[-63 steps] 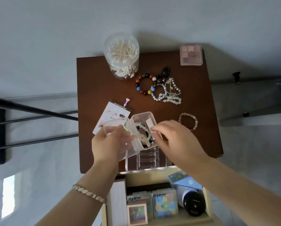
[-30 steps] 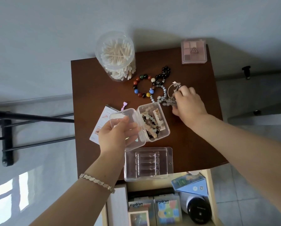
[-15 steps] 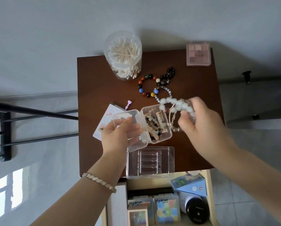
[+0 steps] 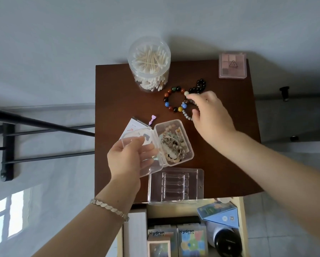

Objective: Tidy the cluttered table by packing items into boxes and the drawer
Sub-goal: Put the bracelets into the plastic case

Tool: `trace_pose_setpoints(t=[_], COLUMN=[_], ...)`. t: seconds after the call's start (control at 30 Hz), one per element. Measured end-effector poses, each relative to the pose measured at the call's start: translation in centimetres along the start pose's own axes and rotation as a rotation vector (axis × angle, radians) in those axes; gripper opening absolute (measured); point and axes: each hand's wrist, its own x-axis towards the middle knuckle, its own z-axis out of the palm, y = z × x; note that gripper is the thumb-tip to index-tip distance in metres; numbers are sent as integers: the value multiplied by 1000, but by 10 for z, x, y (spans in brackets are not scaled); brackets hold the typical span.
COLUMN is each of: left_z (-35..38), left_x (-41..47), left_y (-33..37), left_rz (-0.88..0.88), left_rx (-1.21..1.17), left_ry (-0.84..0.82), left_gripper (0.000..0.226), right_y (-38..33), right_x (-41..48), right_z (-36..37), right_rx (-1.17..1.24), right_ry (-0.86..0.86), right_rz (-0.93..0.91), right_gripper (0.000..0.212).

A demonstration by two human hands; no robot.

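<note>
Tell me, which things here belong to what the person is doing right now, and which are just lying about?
In use: left hand holding the clear box open; right hand curled over the pale bead bracelet; multicoloured bracelet and black bracelet beside it.
Lying about: cotton swab jar, eyeshadow palette, blister tray, card packet, pink clip.

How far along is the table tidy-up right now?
Done: several bracelets already sit in the small clear box, which the left hand holds open by its lid. In hand: the right hand seems to pinch the pale bead bracelet on the table. Left: the multicoloured bracelet, black bracelet, cotton swab jar, pink palette, card packet and empty clear tray lie out; the drawer is open.
</note>
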Motion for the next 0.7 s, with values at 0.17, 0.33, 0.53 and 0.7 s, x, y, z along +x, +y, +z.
trace_pose_setpoints(t=[0.17, 0.33, 0.53, 0.7], left_z=[-12, -20, -25, -16], left_x=[6, 9, 11, 6], left_y=[1, 0, -1, 0], left_rz=[6, -19, -25, -51], left_rx=[0, -20, -9, -9], left_ry=[22, 53, 42, 9], left_gripper=[10, 8, 7, 5], right_y=[8, 2, -14, -37], right_x=[34, 22, -26, -66], right_z=[37, 44, -7, -25], right_rx=[-283, -104, 549, 213], right_ry=[-312, -216, 103, 25], right_rz=[33, 240, 140, -253], right_gripper=[41, 22, 13, 22])
